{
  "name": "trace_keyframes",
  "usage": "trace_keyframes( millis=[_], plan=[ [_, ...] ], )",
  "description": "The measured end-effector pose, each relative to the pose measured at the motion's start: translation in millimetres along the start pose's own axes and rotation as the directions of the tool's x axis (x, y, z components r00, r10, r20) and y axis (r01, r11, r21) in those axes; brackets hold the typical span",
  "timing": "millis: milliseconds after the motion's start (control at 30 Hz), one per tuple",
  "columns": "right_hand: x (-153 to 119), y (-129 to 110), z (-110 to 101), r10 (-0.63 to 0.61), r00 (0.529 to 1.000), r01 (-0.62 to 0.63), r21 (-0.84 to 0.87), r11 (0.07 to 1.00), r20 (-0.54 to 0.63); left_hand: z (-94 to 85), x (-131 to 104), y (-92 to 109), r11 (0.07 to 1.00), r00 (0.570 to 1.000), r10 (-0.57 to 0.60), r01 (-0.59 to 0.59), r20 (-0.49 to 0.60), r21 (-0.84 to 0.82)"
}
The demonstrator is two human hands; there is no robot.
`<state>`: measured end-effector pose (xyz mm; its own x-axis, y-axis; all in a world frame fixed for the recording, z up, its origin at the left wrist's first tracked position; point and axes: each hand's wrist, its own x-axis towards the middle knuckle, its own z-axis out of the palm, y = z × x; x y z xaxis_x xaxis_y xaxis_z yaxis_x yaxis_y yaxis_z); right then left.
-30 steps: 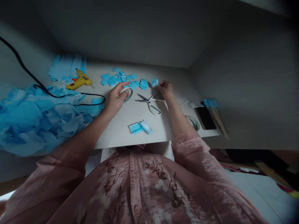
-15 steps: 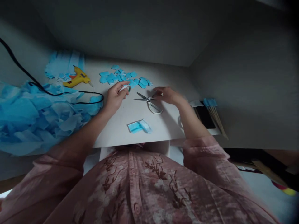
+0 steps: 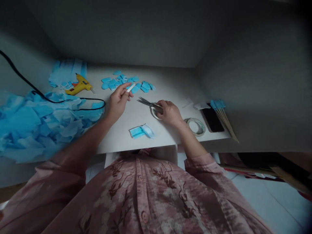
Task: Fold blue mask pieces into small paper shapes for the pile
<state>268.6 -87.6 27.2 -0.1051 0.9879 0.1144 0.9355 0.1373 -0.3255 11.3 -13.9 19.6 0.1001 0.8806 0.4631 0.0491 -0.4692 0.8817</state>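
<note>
Head view: my right hand (image 3: 171, 112), the nearer one, is curled round the near right end of the scissors (image 3: 146, 102), whose long axis slants left and slightly far, toward my left hand (image 3: 117, 102), pinching white tape (image 3: 131, 87) beside blue pieces (image 3: 145, 86).

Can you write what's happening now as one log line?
left hand: holds white tape | right hand: grips scissors | nearby: blue pieces, yellow glue gun
</note>
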Motion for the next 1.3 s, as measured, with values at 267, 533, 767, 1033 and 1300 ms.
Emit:
trace_keyframes(
  millis=[267,533,767,1033,1300],
  plan=[
    [-21.2,17.1,-26.0,0.144,0.981,-0.164,0.956,0.242,0.132,21.7,1.0,19.1,0.895,0.920,0.055,-0.218,0.388,0.389],
    [-39.2,5.2,-23.0,0.058,0.984,-0.172,0.982,0.084,0.168,80.0,-18.5,12.3,0.674,0.539,0.045,-0.638,0.841,0.373],
    [-39.6,10.3,-29.1,0.091,0.992,-0.084,0.996,0.020,0.082,49.8,-2.3,18.2,0.992,0.837,-0.101,0.046,0.538,0.115],
    [9.6,-6.6,-16.6,0.180,0.982,0.032,0.984,0.174,-0.064,11.3,2.2,24.1,0.797,0.832,-0.297,0.486,0.469,-0.357],
    [58.7,-32.5,0.4,-0.008,0.999,0.034,0.989,0.144,-0.033,6.4,-6.3,28.2,0.633,0.835,-0.316,0.539,0.451,-0.555]
  ],
)
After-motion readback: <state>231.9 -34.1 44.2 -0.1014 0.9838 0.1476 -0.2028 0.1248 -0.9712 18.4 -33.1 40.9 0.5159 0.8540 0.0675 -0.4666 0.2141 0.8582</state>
